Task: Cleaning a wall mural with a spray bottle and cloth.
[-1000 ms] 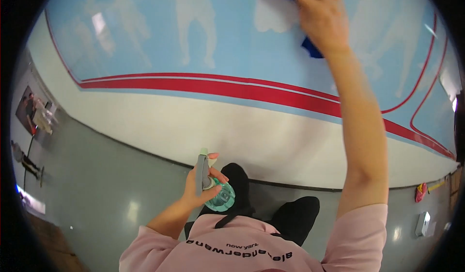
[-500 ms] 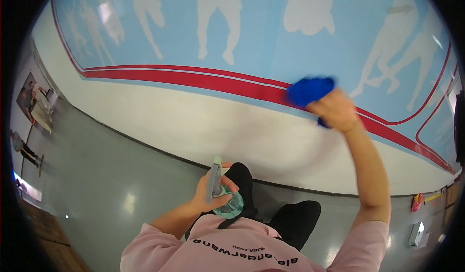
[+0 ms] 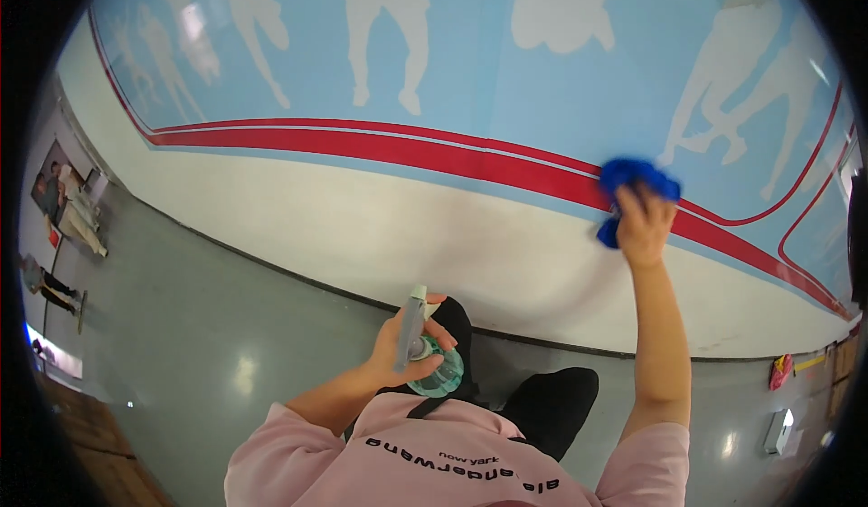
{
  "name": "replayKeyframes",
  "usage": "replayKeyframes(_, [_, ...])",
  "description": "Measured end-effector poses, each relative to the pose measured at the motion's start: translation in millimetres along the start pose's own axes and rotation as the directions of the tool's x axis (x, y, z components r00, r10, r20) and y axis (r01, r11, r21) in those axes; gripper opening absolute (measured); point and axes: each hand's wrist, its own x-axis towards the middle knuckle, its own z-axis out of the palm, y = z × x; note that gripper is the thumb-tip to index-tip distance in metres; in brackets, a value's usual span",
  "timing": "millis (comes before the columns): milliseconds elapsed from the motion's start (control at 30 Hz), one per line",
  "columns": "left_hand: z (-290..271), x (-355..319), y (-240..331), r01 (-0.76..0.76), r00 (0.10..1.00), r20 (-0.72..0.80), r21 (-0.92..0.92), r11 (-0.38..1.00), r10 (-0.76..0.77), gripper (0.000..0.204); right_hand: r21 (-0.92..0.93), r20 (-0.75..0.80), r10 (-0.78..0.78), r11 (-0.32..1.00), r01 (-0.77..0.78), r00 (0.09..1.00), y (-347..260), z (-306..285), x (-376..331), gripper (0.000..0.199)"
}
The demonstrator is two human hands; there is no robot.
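With its fingers spread over a bunched blue cloth (image 3: pixel 624 174), my right hand (image 3: pixel 646 225) presses the cloth against the wall. The cloth covers part of a red stripe (image 3: pixel 533 177), and one end hangs below my fingers. My left hand (image 3: pixel 398 340) is wrapped round the neck of a spray bottle (image 3: pixel 438 376), held close in front of my body. The bottle has a clear greenish body and a grey spray head with a pale green nozzle. My left arm is bent, while the right one reaches up and forward.
The wall (image 3: pixel 362 213) is white below and light blue above, with pale figure silhouettes. A grey floor (image 3: pixel 199 290) runs along its base. People (image 3: pixel 72 204) are at the far left. A pink-red package (image 3: pixel 780 373) and a white box (image 3: pixel 778 433) lie at the right.
My right hand has moved the blue cloth to the right along the red stripe. The left hand and the spray bottle have shifted only slightly.
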Motion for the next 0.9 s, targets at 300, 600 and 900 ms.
replayKeyframes(300, [12.6, -11.0, -1.6, 0.008, 0.994, -0.11, 0.027, 1.0, -0.005, 0.067, -0.185, -0.245, 0.2, 0.951, -0.249, 0.949, 147.5, -66.0, 60.8, 0.036])
replayKeyframes(600, [10.8, -9.8, -0.1, -0.024, 0.989, -0.143, 0.001, 1.0, 0.024, 0.069, -0.004, -0.51, 0.386, 0.893, -0.45, 0.769, 44.5, -5.1, 53.5, 0.027])
replayKeyframes(900, [10.6, -17.8, 4.3, -0.142, 0.977, -0.152, 0.04, 0.989, 0.147, 0.07, 0.532, -0.119, -0.239, 0.804, 0.265, 0.964, -155.6, 92.1, 63.1, 0.025])
